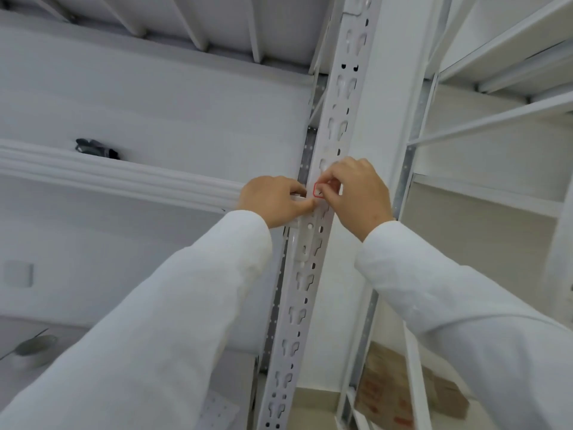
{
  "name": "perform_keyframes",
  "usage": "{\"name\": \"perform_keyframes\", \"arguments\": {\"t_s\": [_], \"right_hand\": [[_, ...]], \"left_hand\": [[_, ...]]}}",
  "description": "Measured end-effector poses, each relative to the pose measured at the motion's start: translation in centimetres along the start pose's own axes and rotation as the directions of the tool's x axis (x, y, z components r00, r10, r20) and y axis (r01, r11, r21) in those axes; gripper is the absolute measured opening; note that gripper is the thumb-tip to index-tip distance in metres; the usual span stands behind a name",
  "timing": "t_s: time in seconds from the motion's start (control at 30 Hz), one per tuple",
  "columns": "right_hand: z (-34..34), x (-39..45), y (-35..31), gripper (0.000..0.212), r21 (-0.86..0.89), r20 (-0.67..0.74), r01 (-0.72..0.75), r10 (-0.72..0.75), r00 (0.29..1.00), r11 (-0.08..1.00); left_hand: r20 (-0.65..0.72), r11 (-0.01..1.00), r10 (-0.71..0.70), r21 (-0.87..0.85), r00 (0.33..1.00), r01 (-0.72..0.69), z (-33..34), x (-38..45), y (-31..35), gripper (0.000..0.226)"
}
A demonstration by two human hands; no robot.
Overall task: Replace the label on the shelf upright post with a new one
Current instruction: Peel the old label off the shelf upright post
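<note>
Landmark: one white metal upright post (310, 268), slanting through the middle of the view, its face punched with a column of keyhole-shaped slots and small round holes. Far left of the post, a dark crumpled object (96, 148) lies on a white ribbed shelf beam (124, 178); lower left, a grey rounded object (35, 346), blurred. Two arms in white woven sleeves reach up to the post. The left hand (274, 200) rests against the post's left edge, thumb tip pressed on the metal just beside the label; its grip is narrow, holding nothing that can be made out. On the post's face sits one small label (318, 190), white with a red rounded-corner border and a dark mark. The right hand (356, 193) covers the label's right part, fingertips pinched on its upper edge. Right of the post, white shelf frames; lower right, one brown cardboard box (412, 395) with red print.
</note>
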State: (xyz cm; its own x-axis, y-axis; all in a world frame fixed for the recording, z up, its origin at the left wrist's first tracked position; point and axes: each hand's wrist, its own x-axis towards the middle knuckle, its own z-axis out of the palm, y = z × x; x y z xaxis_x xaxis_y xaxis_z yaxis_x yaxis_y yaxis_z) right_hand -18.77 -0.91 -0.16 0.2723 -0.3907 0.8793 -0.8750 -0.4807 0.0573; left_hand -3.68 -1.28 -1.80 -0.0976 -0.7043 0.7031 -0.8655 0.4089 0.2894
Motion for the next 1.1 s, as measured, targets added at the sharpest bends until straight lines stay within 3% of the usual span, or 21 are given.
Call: {"name": "perform_keyframes", "arguments": {"t_s": [0.3, 0.43, 0.73, 0.93, 1.1], "right_hand": [[-0.7, 1.0, 0.5, 0.007, 0.054, 0.126, -0.007, 0.000, 0.992, 0.999], [-0.6, 1.0, 1.0, 0.005, 0.100, 0.115, 0.014, -0.026, 0.993, 0.995], [-0.1, 0.5, 0.9, 0.006, 0.026, 0.104, 0.093, -0.095, 0.990, 0.995], [0.0, 0.2, 1.0, 0.016, 0.043, 0.066, 0.078, -0.080, 0.995, 0.996], [0.2, 0.2, 0.7, 0.009, 0.017, 0.047, 0.086, -0.087, 0.995, 0.996]], "left_hand": [[0.015, 1.000, -0.015, -0.018, 1.000, 0.015, -0.3, -0.1, 0.2, 0.041], [0.011, 0.999, -0.024, -0.025, 1.000, 0.024, -0.1, 0.1, 0.0, 0.036], [0.006, 0.999, -0.018, -0.045, 1.000, 0.018, -0.1, 0.0, 0.0, 0.034], [-0.001, 0.999, -0.019, -0.046, 1.000, 0.019, 0.0, 0.1, -0.2, 0.033], [-0.015, 0.999, -0.014, -0.038, 1.000, 0.013, 0.1, 0.0, -0.1, 0.036]]}}
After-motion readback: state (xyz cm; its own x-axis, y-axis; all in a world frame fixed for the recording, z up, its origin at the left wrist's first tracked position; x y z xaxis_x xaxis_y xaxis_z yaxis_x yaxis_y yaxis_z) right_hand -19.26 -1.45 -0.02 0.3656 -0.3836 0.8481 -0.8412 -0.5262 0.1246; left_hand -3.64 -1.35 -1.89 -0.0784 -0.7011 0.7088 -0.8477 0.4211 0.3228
